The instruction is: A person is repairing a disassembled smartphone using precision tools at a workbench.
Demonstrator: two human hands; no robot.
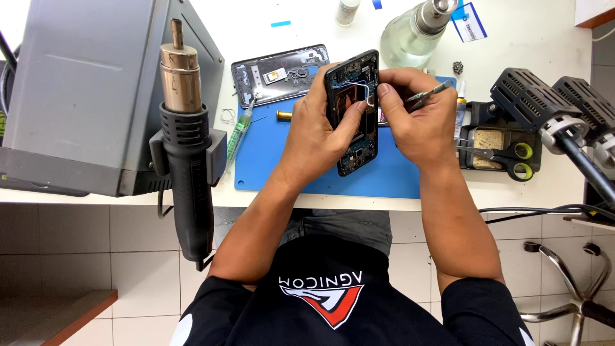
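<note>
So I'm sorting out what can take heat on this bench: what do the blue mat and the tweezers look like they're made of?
The blue mat looks like silicone or soft rubber: matte, evenly coloured, lying flat with rounded corners. The tweezers in the right hand look like bare metal: thin and grey with a dull shine. Neither can be told for certain from the look alone.

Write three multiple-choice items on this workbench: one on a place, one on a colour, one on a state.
1. Where does the hot-air gun hang?
A. on the grey box's side
B. on the mat
C. on the stool

2. What colour is the mat?
A. green
B. blue
C. red

3. In what state is the phone in the left hand?
A. back cover on
B. wrapped in foil
C. opened, insides showing

Answers: 1 A, its holder sits on the grey box. 2 B, blue shows around both hands. 3 C, wires and boards are bare; the right hand holds tweezers.
</note>
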